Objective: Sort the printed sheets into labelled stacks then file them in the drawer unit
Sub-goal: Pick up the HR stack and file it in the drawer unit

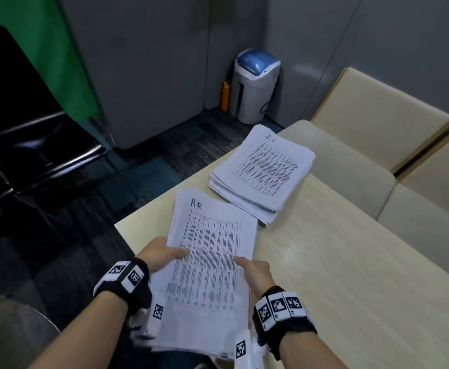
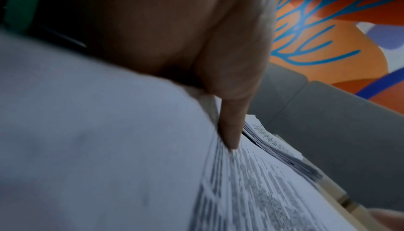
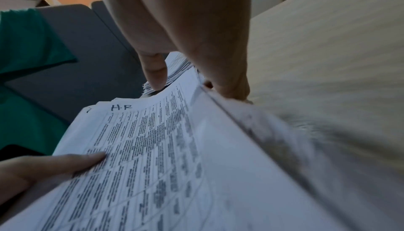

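Both hands gripped the HR stack [image 1: 207,262] at the table's near corner.

The left hand [image 1: 159,253] held its edge at nine o'clock, thumb [image 2: 231,131] on top; the right hand [image 1: 255,270] pinched the edge at three o'clock, thumb over the print. The stack's near end overhung the pale table [image 1: 351,262]. The IT stack [image 1: 263,171] lay at one o'clock of it, just beside, flat on the tabletop.
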